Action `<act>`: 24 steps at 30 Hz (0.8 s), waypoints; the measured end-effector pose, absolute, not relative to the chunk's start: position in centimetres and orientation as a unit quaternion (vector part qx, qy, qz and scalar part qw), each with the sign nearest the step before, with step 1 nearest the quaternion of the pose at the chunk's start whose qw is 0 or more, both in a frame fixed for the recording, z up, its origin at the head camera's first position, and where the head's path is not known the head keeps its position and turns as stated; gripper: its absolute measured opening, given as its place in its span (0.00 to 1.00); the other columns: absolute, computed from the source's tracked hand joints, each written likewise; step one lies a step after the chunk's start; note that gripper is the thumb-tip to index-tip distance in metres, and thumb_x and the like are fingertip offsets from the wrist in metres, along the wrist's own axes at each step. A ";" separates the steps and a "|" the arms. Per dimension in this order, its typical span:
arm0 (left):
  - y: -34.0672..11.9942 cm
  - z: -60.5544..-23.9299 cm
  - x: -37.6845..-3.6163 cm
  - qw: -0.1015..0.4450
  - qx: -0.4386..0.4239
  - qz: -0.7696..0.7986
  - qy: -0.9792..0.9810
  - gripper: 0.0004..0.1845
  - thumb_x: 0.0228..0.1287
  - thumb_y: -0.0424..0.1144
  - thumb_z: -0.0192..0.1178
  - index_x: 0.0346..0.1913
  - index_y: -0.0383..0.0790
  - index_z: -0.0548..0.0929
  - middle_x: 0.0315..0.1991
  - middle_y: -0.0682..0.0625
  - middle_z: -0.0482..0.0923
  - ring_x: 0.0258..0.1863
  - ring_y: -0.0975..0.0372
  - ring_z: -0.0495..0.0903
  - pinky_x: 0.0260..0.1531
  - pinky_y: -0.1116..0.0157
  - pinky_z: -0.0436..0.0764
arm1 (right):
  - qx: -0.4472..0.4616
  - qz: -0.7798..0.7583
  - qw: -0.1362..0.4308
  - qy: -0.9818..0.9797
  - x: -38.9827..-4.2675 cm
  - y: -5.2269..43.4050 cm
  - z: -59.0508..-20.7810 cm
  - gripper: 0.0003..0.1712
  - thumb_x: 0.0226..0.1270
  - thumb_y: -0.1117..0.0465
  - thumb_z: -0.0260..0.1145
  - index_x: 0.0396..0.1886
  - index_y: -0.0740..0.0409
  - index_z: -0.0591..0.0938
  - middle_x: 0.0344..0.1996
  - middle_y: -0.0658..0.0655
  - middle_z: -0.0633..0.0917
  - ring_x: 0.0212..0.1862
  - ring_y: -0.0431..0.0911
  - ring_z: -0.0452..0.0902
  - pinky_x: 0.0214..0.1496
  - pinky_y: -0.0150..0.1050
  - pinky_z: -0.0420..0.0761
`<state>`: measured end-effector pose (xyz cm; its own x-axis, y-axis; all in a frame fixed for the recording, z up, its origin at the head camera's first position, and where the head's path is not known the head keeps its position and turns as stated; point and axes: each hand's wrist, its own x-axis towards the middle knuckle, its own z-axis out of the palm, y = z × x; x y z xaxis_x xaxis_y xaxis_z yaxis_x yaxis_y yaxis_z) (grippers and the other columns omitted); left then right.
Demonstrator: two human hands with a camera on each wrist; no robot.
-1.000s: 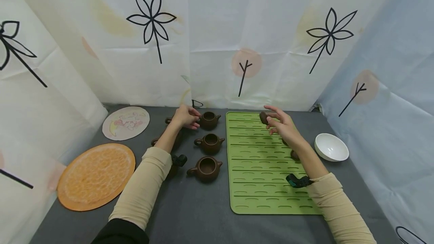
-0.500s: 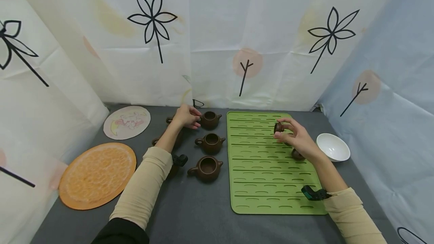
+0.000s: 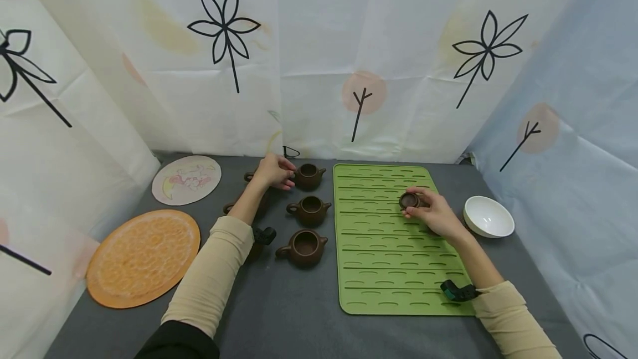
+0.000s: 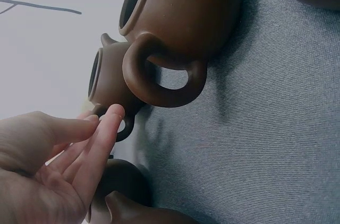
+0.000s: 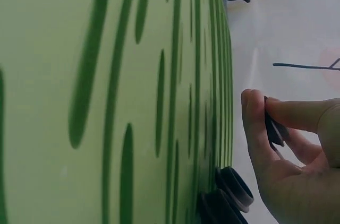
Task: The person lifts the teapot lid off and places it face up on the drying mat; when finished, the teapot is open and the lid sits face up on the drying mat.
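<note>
My right hand (image 3: 436,215) pinches a small dark brown teapot lid (image 3: 410,200) over the green ridged mat (image 3: 389,287). Its hollow underside faces the head camera; the right wrist view shows a thin dark edge between thumb and fingers. At the back, the thumb and fingertips of my left hand (image 3: 274,172) pinch the handle of the farthest open brown teapot (image 3: 309,177). In front of that one stand two more lidless teapots, a middle one (image 3: 310,211) and a near one (image 3: 305,248). More brown teapots are partly hidden under my left arm.
Two dark round pieces (image 5: 234,187) lie on the mat close to the right hand. A white bowl (image 3: 489,217) stands right of the mat. On the left are an orange round mat (image 3: 143,259) and a pale oval mat (image 3: 186,180). Patterned cloth walls enclose the grey table.
The right hand has drawn back and to the right with the lid, lowering over the mat and turning the lid's hollow side toward the head camera. The left hand has stayed at the far teapot.
</note>
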<state>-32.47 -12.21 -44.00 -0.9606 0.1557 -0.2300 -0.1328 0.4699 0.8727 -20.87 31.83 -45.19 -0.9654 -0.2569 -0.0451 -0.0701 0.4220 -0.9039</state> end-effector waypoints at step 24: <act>-12.3 -43.9 -32.2 0.132 0.019 0.513 0.848 0.11 0.80 0.28 0.60 0.57 0.31 0.88 0.56 0.32 0.88 0.29 0.62 0.92 0.36 0.60 0.94 | -0.095 -0.497 0.105 0.856 -21.7 31.0 -46.3 0.35 0.80 0.74 0.63 0.81 0.75 0.64 0.73 0.85 0.68 0.44 0.48 0.92 0.48 0.36 0.92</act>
